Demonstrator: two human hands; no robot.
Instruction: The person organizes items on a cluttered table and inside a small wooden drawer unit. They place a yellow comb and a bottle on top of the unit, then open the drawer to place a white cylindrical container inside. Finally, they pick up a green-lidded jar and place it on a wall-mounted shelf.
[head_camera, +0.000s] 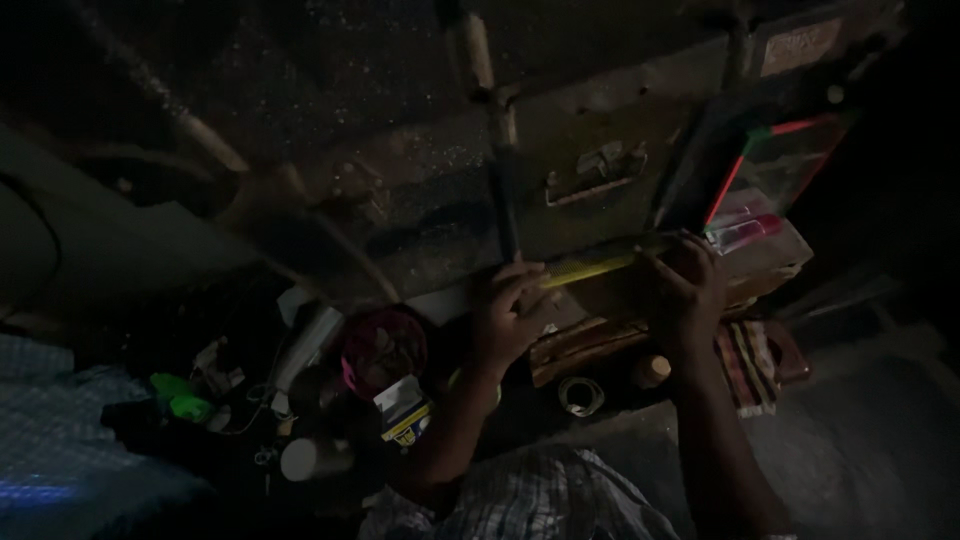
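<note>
Long yellow flat strip (590, 270) | held level, slightly tilted up to the right | pressed against dark metal box front | one end in each hand

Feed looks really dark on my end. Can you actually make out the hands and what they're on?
Head view: very dim, corners near black; left hand and right hand show, both on a long yellow strip; floor clutter is murky; the red-edged case catches some light.

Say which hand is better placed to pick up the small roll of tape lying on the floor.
Left, probably. The left hand grips the near end of the yellow strip, closer to the tape roll below it; the right hand sits farther along the strip.
</note>
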